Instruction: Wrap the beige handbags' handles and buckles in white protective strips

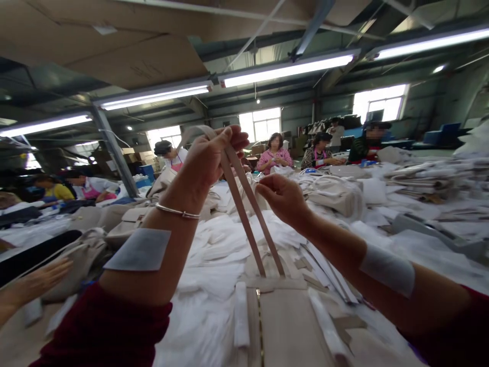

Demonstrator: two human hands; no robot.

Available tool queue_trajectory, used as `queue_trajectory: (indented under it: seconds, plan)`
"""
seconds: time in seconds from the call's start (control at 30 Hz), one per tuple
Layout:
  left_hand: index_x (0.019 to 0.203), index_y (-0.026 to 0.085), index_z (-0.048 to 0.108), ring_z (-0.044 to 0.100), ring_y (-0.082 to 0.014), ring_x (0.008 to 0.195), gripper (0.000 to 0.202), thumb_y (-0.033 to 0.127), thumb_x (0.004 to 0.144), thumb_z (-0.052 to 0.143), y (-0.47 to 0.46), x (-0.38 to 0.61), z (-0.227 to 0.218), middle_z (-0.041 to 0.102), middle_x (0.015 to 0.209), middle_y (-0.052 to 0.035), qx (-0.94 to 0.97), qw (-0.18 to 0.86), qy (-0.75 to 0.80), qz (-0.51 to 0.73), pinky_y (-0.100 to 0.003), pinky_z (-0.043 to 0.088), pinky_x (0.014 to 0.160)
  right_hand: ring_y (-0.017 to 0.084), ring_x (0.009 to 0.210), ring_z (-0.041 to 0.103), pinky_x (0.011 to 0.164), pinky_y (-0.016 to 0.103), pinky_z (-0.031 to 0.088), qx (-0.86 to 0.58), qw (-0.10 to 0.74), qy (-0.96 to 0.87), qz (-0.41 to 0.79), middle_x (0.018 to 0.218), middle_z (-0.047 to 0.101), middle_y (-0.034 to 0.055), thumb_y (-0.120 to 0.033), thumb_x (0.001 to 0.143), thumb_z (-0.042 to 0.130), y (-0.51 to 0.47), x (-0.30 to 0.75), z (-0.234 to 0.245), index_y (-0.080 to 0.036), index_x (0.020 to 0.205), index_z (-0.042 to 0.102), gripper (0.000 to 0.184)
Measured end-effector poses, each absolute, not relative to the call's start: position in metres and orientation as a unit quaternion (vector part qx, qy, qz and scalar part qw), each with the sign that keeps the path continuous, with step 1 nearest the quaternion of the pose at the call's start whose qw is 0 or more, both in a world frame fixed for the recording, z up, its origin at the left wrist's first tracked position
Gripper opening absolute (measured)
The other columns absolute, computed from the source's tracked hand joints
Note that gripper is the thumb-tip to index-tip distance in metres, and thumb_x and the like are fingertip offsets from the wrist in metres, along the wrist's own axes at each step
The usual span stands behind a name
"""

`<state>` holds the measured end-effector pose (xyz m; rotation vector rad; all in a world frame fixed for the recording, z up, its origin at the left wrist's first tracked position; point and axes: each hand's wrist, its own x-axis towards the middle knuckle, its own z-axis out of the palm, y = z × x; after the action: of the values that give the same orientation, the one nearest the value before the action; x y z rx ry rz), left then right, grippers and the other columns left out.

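My left hand (206, 158) is raised in front of me, with the long beige-brown straps (244, 219) held between its thumb and fingers. They run down as two taut bands to the top of a beige bag (288, 321), which lies below on the pile. A gold-toned zipper (260, 326) runs along the bag, and a white wrapped strip (240, 316) lies beside it. Just right of the straps, my right hand (280, 196) is closed, thumb against curled fingers. Whatever it pinches, if anything, is too small to make out.
White wrapping sheets (206, 285) and beige bags (336, 193) cover the work surface. Another person's hand (42, 280) reaches in at the left. Several people sit across the table, one in a pink checked shirt (275, 158). A metal post (114, 153) stands at left.
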<state>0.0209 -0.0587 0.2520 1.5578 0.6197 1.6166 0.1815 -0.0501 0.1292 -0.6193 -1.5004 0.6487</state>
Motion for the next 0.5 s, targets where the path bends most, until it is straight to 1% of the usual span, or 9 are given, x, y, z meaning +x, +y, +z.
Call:
queue_trajectory:
  seconds: [0.03, 0.07, 0.13, 0.17, 0.23, 0.3, 0.37, 0.43, 0.5]
  plan:
    - [0.104, 0.014, 0.070, 0.071, -0.0231, 0.102, 0.021, 0.027, 0.094, 0.057, -0.064, 0.019, 0.257, 0.076, 0.098, -0.0090, 0.622, 0.375, 0.241, 0.643, -0.036, 0.059, 0.083, 0.011, 0.053, 0.054, 0.051, 0.023, 0.042, -0.279, 0.612, -0.650, 0.355, 0.062, 0.063, 0.0003, -0.045, 0.081, 0.071, -0.061, 0.181, 0.126, -0.017, 0.072, 0.067, 0.029]
    - [0.104, 0.015, 0.071, 0.070, -0.0235, 0.104, 0.021, 0.027, 0.094, 0.057, -0.070, 0.018, 0.262, 0.076, 0.101, -0.0089, 0.630, 0.358, 0.235, 0.647, -0.036, 0.059, 0.084, 0.011, 0.049, 0.052, 0.047, 0.023, 0.039, -0.279, 0.557, -0.637, 0.454, 0.058, 0.062, 0.0007, -0.052, 0.083, 0.067, -0.071, 0.180, 0.122, -0.016, 0.070, 0.066, 0.039]
    - [0.103, 0.018, 0.072, 0.069, -0.0246, 0.108, 0.021, 0.029, 0.095, 0.056, -0.083, 0.015, 0.270, 0.076, 0.105, -0.0079, 0.647, 0.333, 0.214, 0.651, -0.036, 0.059, 0.085, 0.013, 0.048, 0.056, 0.045, 0.024, 0.042, -0.245, 0.404, -0.586, 0.658, 0.062, 0.065, 0.0045, -0.066, 0.085, 0.057, -0.089, 0.175, 0.117, -0.013, 0.075, 0.067, 0.055]
    - [0.103, 0.020, 0.072, 0.068, -0.0252, 0.110, 0.021, 0.031, 0.095, 0.056, -0.090, 0.014, 0.274, 0.075, 0.108, -0.0072, 0.657, 0.325, 0.199, 0.651, -0.037, 0.059, 0.086, 0.016, 0.054, 0.062, 0.049, 0.026, 0.048, -0.213, 0.338, -0.552, 0.732, 0.070, 0.070, 0.0079, -0.071, 0.086, 0.053, -0.095, 0.172, 0.116, -0.012, 0.082, 0.069, 0.061]
    - [0.105, 0.023, 0.073, 0.065, -0.0265, 0.115, 0.022, 0.033, 0.095, 0.056, -0.104, 0.014, 0.278, 0.074, 0.114, -0.0056, 0.674, 0.317, 0.167, 0.646, -0.037, 0.059, 0.088, 0.023, 0.075, 0.070, 0.064, 0.034, 0.056, -0.129, 0.272, -0.499, 0.813, 0.092, 0.074, 0.0143, -0.076, 0.087, 0.043, -0.100, 0.165, 0.120, -0.010, 0.096, 0.068, 0.071]
    - [0.108, 0.025, 0.073, 0.062, -0.0279, 0.121, 0.023, 0.036, 0.094, 0.058, -0.115, 0.013, 0.277, 0.072, 0.120, -0.0043, 0.692, 0.321, 0.137, 0.632, -0.039, 0.058, 0.092, 0.028, 0.094, 0.070, 0.076, 0.042, 0.057, -0.046, 0.273, -0.473, 0.836, 0.110, 0.072, 0.0177, -0.080, 0.087, 0.036, -0.099, 0.159, 0.130, -0.011, 0.105, 0.066, 0.077]
    - [0.111, 0.027, 0.073, 0.059, -0.0293, 0.124, 0.025, 0.037, 0.090, 0.063, -0.122, 0.011, 0.267, 0.069, 0.125, -0.0035, 0.710, 0.333, 0.104, 0.612, -0.042, 0.056, 0.096, 0.030, 0.103, 0.067, 0.081, 0.046, 0.056, 0.006, 0.312, -0.452, 0.836, 0.117, 0.070, 0.0178, -0.080, 0.087, 0.034, -0.093, 0.153, 0.141, -0.012, 0.110, 0.064, 0.077]
    - [0.112, 0.028, 0.073, 0.059, -0.0305, 0.125, 0.027, 0.037, 0.088, 0.066, -0.123, 0.006, 0.246, 0.068, 0.127, -0.0035, 0.726, 0.339, 0.068, 0.595, -0.048, 0.052, 0.102, 0.029, 0.104, 0.067, 0.082, 0.046, 0.056, 0.025, 0.370, -0.420, 0.829, 0.115, 0.071, 0.0162, -0.077, 0.089, 0.037, -0.084, 0.150, 0.149, -0.014, 0.109, 0.064, 0.071]
    - [0.110, 0.028, 0.075, 0.057, -0.0311, 0.126, 0.025, 0.036, 0.088, 0.066, -0.122, -0.002, 0.216, 0.069, 0.125, -0.0045, 0.743, 0.313, 0.048, 0.590, -0.052, 0.046, 0.108, 0.026, 0.099, 0.069, 0.082, 0.044, 0.056, 0.017, 0.430, -0.379, 0.819, 0.104, 0.074, 0.0136, -0.067, 0.093, 0.042, -0.072, 0.149, 0.151, -0.015, 0.104, 0.065, 0.058]
